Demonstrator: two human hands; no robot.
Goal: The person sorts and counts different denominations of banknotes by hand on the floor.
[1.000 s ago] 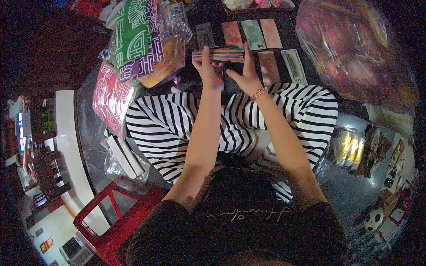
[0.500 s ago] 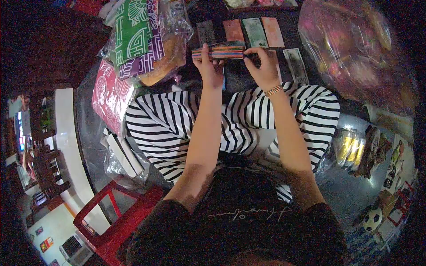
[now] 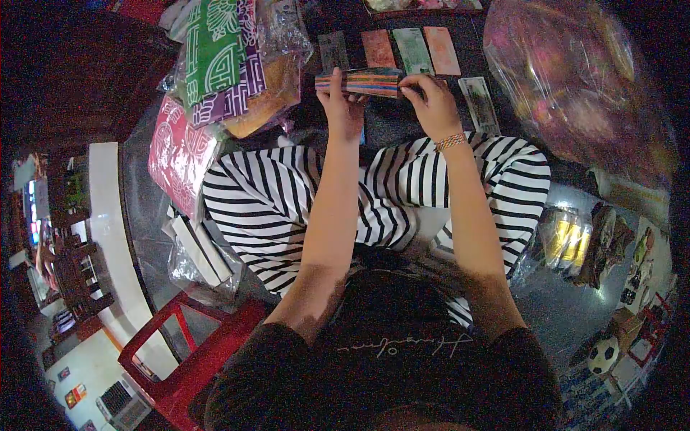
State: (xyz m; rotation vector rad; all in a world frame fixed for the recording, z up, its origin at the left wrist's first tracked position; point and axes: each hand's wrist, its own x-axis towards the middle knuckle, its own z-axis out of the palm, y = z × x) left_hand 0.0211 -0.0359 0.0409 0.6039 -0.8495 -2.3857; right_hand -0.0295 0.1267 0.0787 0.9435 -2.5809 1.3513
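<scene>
My left hand [image 3: 343, 108] is closed around the left end of a thick stack of paper banknotes [image 3: 374, 82], its thumb lying over the top. The layered edges of the stack show orange, blue and dark stripes. At the stack's right end, my right hand [image 3: 433, 108] pinches the corner between thumb and fingers. Beyond the hands, single notes lie in a row on the dark surface: a grey note [image 3: 333, 50], an orange note [image 3: 377, 49], a green note [image 3: 412, 52] and a pinkish note [image 3: 441, 50]. A grey-green note [image 3: 478, 104] lies right of my right hand.
Plastic-wrapped green and purple packets [image 3: 215, 57] are piled at the left, above a pink packet [image 3: 180, 154]. A large clear bag [image 3: 575, 86] stands at the right. Gold cans in plastic [image 3: 568, 237] sit by my right knee, and a red chair [image 3: 180, 352] is behind left.
The stack has shifted slightly right, and its right end now tilts down a little. My right hand has moved slightly right along with it, still pinching the end.
</scene>
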